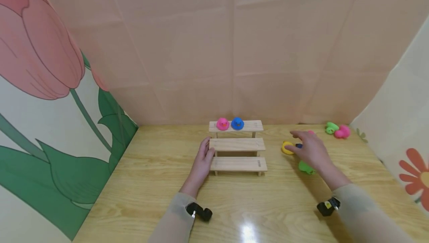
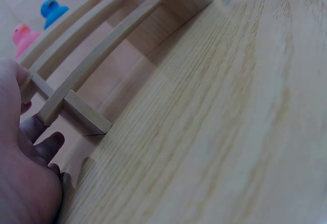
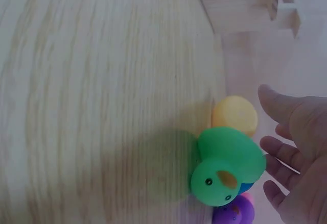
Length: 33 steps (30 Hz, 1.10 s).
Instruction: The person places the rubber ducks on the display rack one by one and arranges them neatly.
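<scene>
A three-step wooden stand (image 1: 237, 144) stands on the table, with a pink duck (image 1: 222, 124) and a blue duck (image 1: 237, 123) side by side on its top step. My left hand (image 1: 202, 158) holds the stand's left end, thumb and fingers around the step ends in the left wrist view. Over a group of toy ducks, my right hand (image 1: 313, 151) hovers with thumb and fingers spread and nothing between them. Around it lie a yellow duck (image 1: 287, 148), a dark blue duck (image 1: 299, 145) partly hidden, and a green duck (image 1: 306, 167). A purple duck (image 3: 235, 212) shows in the right wrist view.
Farther right, near the back edge, a light green duck (image 1: 331, 128) and another pink duck (image 1: 342, 132) lie together. A pinkish backdrop (image 1: 231, 49) rises behind the wooden table (image 1: 151, 183). Flower-printed panels flank both sides.
</scene>
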{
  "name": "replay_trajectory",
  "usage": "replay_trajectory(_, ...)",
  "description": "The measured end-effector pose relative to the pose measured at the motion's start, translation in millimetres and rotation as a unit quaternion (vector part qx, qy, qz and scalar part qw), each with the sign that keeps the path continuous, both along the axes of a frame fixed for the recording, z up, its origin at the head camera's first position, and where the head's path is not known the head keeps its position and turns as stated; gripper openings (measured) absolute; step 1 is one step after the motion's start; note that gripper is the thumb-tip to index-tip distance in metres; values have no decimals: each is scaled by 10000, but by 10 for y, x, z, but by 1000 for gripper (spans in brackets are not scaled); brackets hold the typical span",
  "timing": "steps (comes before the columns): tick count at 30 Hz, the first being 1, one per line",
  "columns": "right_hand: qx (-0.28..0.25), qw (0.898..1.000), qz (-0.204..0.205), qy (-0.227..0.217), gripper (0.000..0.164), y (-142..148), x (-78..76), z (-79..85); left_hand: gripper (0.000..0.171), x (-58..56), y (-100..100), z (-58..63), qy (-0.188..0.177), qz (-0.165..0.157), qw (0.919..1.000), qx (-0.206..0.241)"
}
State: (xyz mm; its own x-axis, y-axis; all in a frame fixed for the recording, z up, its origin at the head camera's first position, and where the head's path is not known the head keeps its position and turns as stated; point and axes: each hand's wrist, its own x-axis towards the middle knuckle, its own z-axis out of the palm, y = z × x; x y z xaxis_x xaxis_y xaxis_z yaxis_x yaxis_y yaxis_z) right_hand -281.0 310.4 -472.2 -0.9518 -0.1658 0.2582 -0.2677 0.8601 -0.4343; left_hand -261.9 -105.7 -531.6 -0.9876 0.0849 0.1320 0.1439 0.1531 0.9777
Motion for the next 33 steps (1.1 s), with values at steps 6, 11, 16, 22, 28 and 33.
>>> replay_trajectory(6, 103, 9997, 22, -203, 76, 45, -41, -57, 56, 5, -3, 14, -20, -12, 10000, -2)
replay_trajectory(11, 155, 9993, 45, -336, 72, 73, -67, -94, 55, 6, -1, 21, 4, -33, 10000, 14)
replay_trajectory(16, 195, 9986, 68, -491, 70, 78, -90, -93, 55, 0, 2, 15, 7, -62, 10000, 57)
replay_trajectory(22, 374, 9979, 104, -527, 67, 70, -129, -118, 54, -2, -1, 1, 7, -45, 10000, 46)
replay_trajectory(28, 524, 9970, 110, -553, 64, 82, -159, -172, 53, -10, -1, -7, 31, -13, 10000, 71)
replay_trajectory(33, 560, 9968, 116, -553, 63, 72, -153, -165, 54, -11, -1, 1, 22, -19, 10000, 54)
